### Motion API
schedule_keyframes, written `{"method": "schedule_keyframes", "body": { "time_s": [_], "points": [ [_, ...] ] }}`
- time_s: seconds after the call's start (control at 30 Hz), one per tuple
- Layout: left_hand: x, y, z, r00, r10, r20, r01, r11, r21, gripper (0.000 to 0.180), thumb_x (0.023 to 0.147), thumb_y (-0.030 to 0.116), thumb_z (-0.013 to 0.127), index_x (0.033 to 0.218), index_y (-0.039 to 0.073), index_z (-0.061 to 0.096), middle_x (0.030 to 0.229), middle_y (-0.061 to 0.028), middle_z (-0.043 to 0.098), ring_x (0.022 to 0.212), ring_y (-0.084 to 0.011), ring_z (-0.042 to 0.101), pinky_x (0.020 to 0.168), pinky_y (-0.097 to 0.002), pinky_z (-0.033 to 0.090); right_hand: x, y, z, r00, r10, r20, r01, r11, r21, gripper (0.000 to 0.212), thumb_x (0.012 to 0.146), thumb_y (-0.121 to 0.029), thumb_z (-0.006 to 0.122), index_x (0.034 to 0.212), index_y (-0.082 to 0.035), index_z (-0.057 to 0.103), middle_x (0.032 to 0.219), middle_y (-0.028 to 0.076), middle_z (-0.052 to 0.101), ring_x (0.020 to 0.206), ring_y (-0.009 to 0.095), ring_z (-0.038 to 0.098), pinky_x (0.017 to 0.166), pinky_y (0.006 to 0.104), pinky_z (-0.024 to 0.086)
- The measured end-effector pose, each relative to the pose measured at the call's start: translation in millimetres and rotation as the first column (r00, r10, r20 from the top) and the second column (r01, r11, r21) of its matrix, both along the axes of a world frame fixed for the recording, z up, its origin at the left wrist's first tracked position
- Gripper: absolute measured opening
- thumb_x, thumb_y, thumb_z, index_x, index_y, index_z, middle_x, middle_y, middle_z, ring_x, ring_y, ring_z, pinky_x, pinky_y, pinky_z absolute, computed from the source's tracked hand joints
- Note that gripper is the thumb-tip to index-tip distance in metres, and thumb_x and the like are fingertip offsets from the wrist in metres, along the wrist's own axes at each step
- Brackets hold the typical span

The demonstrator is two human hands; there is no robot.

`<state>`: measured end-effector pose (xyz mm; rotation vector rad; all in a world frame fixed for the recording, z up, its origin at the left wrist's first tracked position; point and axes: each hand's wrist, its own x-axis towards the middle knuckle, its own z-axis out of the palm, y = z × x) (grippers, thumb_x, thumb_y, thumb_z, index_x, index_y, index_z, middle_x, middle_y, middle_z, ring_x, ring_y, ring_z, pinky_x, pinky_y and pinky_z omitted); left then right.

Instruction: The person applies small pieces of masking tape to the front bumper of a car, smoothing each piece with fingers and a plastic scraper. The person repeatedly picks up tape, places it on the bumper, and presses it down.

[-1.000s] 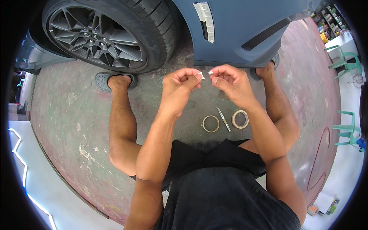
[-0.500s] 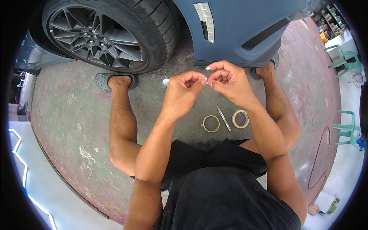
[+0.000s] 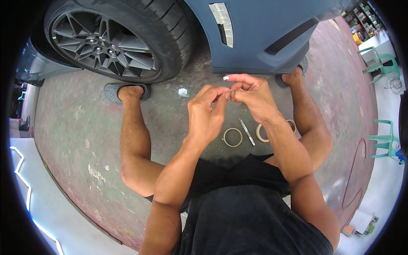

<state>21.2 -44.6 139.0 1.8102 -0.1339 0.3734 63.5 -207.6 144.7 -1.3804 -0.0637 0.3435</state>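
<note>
My left hand [image 3: 207, 114] and my right hand [image 3: 256, 97] meet in front of the car's blue lower body panel [image 3: 255, 55]. Thumbs and fingers of both are pinched together, tip to tip; whatever lies between them is too small to make out. A small white piece [image 3: 226, 78] sits at the tip of my outstretched right index finger. Below the hands, on the floor, lie a roll of masking tape [image 3: 232, 145], a slim silver cutter knife [image 3: 246, 132], a second tape roll [image 3: 259, 135] and another roll [image 3: 293, 123], both partly hidden by my right forearm.
The car's wheel [image 3: 106, 46] stands at the upper left. Pale tape strips [image 3: 223, 21] partly cover a dark slot in the panel. My feet in grey clogs [image 3: 112, 93] are planted either side. Green plastic chairs [image 3: 384, 138] stand far right; a red hose [image 3: 355, 170] curves over the floor.
Both hands have come slightly lower, still pinched together. The whitish bit between the fingertips is now hidden. My right forearm now covers part of one tape roll, and another shows beyond it.
</note>
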Motion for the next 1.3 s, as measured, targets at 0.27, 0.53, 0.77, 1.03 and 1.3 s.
{"method": "schedule_keyframes", "body": {
  "time_s": [0.27, 0.53, 0.77, 1.03, 1.3],
  "points": [
    [-14.3, 12.0, -12.4, 0.984, 0.175, -0.034, -0.176, 0.984, -0.021, 0.011, 0.095, 0.004, 0.072, 0.103, -0.003, 0.075, 0.088, -0.0072, 0.071, 0.081, -0.0152, 0.068, 0.075, -0.0293, 0.053, -5.9, -18.4, -64.2, 0.968, -0.111, -0.225, 0.068, 0.979, -0.190, 0.036, 0.087, 0.004, 0.068, 0.124, 0.004, 0.068, 0.088, 0.007, 0.071, 0.078, 0.011, 0.064, 0.069, 0.0253, 0.050],
    [2.6, 39.4, -40.6, 0.950, -0.065, -0.306, -0.118, 0.831, -0.544, 0.019, 0.095, 0.000, 0.071, 0.114, -0.004, 0.073, 0.093, -0.0031, 0.070, 0.082, -0.0123, 0.065, 0.076, -0.0258, 0.050, 15.1, -64.8, -131.3, 0.956, -0.227, -0.186, 0.165, 0.940, -0.299, 0.022, 0.095, -0.012, 0.071, 0.114, -0.002, 0.073, 0.088, 0.001, 0.068, 0.074, 0.011, 0.063, 0.065, 0.0281, 0.049],
    [2.6, 47.8, -51.2, 0.921, -0.101, -0.375, -0.129, 0.831, -0.541, 0.020, 0.095, -0.002, 0.070, 0.115, -0.003, 0.073, 0.093, -0.0029, 0.069, 0.084, -0.0120, 0.064, 0.077, -0.0251, 0.048, 32.1, -144.6, -223.5, 0.995, -0.098, 0.016, 0.081, 0.711, -0.698, 0.014, 0.097, -0.014, 0.067, 0.099, -0.004, 0.075, 0.077, 0.001, 0.068, 0.074, 0.012, 0.064, 0.065, 0.0304, 0.049],
    [-2.5, 53.0, -68.3, 0.902, -0.115, -0.417, -0.143, 0.831, -0.538, 0.020, 0.096, 0.001, 0.071, 0.115, -0.003, 0.073, 0.094, -0.0032, 0.069, 0.083, -0.0109, 0.063, 0.077, -0.0247, 0.047, 14.8, -115.1, -252.4, 0.980, 0.048, 0.191, 0.141, 0.507, -0.850, 0.015, 0.092, -0.010, 0.063, 0.100, -0.003, 0.074, 0.089, 0.019, 0.074, 0.088, 0.037, 0.073, 0.080, 0.0435, 0.056],
    [-3.9, 51.8, -81.3, 0.907, -0.111, -0.405, -0.138, 0.831, -0.538, 0.020, 0.094, -0.001, 0.070, 0.113, -0.002, 0.074, 0.094, -0.0045, 0.073, 0.082, -0.0109, 0.065, 0.073, -0.0257, 0.048, 7.2, -108.6, -258.5, 0.971, -0.039, 0.234, 0.229, 0.405, -0.885, 0.014, 0.091, -0.015, 0.068, 0.100, -0.007, 0.075, 0.097, 0.023, 0.074, 0.095, 0.042, 0.071, 0.083, 0.0488, 0.056]
  ]
}}
